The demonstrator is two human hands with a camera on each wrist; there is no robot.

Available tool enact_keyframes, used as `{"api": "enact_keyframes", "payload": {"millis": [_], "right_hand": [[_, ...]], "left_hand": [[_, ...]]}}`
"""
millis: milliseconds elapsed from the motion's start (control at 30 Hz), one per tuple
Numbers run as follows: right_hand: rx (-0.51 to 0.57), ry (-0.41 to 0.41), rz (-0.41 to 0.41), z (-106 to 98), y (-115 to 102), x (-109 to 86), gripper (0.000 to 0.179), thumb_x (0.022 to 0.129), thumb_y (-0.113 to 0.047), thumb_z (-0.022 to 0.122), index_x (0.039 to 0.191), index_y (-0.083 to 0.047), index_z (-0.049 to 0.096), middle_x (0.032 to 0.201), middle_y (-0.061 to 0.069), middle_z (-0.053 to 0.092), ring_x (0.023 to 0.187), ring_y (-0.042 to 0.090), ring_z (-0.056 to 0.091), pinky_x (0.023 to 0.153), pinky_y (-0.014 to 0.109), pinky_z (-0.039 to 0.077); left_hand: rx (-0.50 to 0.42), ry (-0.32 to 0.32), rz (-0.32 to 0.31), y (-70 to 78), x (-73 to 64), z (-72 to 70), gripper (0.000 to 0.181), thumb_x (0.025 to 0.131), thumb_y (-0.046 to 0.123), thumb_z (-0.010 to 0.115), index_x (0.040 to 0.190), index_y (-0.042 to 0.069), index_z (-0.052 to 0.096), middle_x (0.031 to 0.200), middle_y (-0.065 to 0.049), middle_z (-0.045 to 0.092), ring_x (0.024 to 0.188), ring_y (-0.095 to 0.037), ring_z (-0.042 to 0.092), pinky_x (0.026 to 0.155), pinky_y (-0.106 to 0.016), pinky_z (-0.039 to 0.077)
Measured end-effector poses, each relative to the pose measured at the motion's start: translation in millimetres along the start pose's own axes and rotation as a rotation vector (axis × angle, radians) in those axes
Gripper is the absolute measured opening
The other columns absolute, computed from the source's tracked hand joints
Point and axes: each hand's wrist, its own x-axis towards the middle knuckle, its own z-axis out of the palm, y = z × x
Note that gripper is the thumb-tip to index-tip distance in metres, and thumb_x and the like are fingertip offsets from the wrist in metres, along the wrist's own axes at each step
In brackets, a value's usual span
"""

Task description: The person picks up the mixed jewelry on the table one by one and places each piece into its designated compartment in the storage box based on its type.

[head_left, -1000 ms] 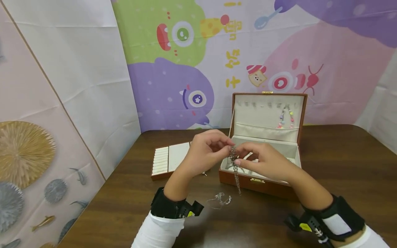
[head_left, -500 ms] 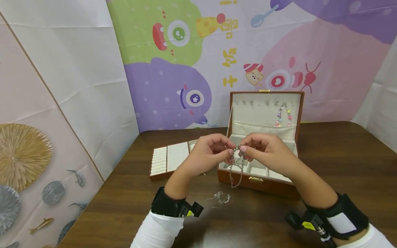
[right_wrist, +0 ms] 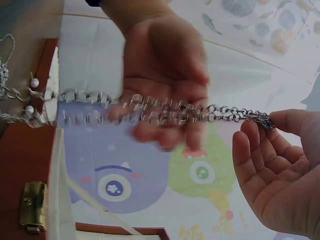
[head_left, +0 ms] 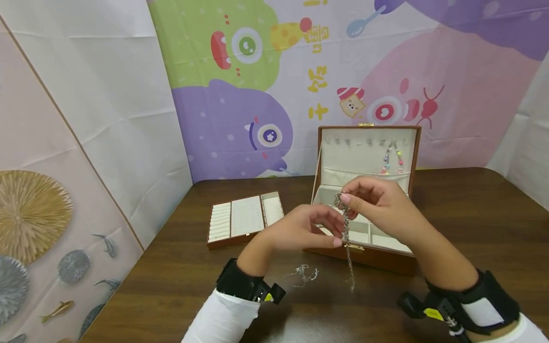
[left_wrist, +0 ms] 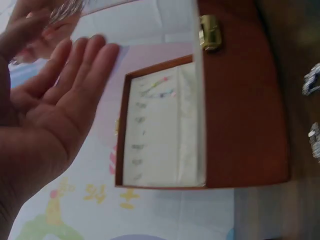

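Note:
A silver chain necklace (head_left: 348, 255) hangs doubled in front of the jewelry box (head_left: 373, 259). My right hand (head_left: 379, 202) pinches its upper end between thumb and fingertips, as the right wrist view shows. Two small white beads (right_wrist: 34, 82) sit low on the strands. My left hand (head_left: 302, 228) is beside the hanging chain, partway down, its fingers loosely extended. In the left wrist view those fingers (left_wrist: 82, 75) are nearly straight. A second thin silver chain (head_left: 302, 275) lies on the table in front of the box.
The box's lid (head_left: 351, 159) stands upright, with a colorful beaded necklace (head_left: 401, 164) on its hooks. A gold clasp (left_wrist: 210, 32) is on the box front. To the left lies a jewelry tray (head_left: 246, 216) with ring rolls on the brown table (head_left: 171, 286).
Half a second ago both hands pinched the necklace and it hung in a loop. My left hand has let go and dropped lower; my right hand has risen slightly, and the strands now hang together.

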Motion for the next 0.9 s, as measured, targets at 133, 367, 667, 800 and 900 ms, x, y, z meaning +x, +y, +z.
{"api": "enact_keyframes", "payload": {"millis": [133, 367, 667, 800, 900], "right_hand": [[-0.023, 0.055, -0.002, -4.1, -5.7, -3.1, 0.007, 0.096, -0.003, 0.06, 0.098, 0.002, 0.065, 0.08, 0.007, 0.064, 0.067, 0.02, 0.064, 0.066, 0.028, 0.056], [0.034, 0.171, -0.063, -14.1, -13.9, -5.7, 0.006, 0.094, 0.004, 0.059, 0.097, 0.007, 0.064, 0.082, 0.009, 0.064, 0.063, 0.02, 0.065, 0.066, 0.028, 0.058], [0.241, 0.271, -0.117, -30.5, -17.8, -8.3, 0.008, 0.092, 0.012, 0.056, 0.096, 0.013, 0.062, 0.084, 0.014, 0.065, 0.064, 0.022, 0.064, 0.064, 0.027, 0.057], [0.15, 0.176, -0.046, -33.6, -13.0, -7.5, 0.006, 0.094, 0.007, 0.056, 0.094, 0.01, 0.062, 0.083, 0.012, 0.065, 0.069, 0.019, 0.065, 0.067, 0.026, 0.057], [0.018, 0.075, 0.028, -32.0, -7.1, -5.3, 0.008, 0.096, 0.0, 0.058, 0.095, 0.007, 0.061, 0.083, 0.011, 0.067, 0.071, 0.018, 0.067, 0.068, 0.027, 0.057]], "left_hand": [[0.152, -0.158, -0.004, -6.0, 4.6, 9.7, 0.028, 0.085, 0.006, 0.076, 0.108, -0.002, 0.063, 0.097, -0.01, 0.068, 0.086, -0.003, 0.065, 0.081, -0.024, 0.055], [0.382, -0.218, 0.064, -12.3, 6.5, 13.0, 0.006, 0.089, 0.003, 0.07, 0.095, 0.0, 0.071, 0.088, -0.003, 0.07, 0.079, 0.004, 0.059, 0.077, -0.015, 0.051], [0.3, -0.072, 0.035, -4.9, -3.1, -3.5, 0.013, 0.091, 0.005, 0.068, 0.102, 0.0, 0.074, 0.085, -0.002, 0.072, 0.076, -0.001, 0.066, 0.073, -0.02, 0.054], [0.169, 0.058, 0.031, 1.3, -10.3, -14.2, 0.015, 0.094, 0.001, 0.063, 0.105, -0.003, 0.071, 0.087, -0.008, 0.072, 0.079, -0.01, 0.068, 0.074, -0.025, 0.056], [0.067, 0.147, 0.068, 7.0, -16.1, -22.3, 0.016, 0.097, -0.001, 0.057, 0.107, -0.007, 0.067, 0.09, -0.015, 0.07, 0.083, -0.016, 0.07, 0.078, -0.031, 0.057]]}}
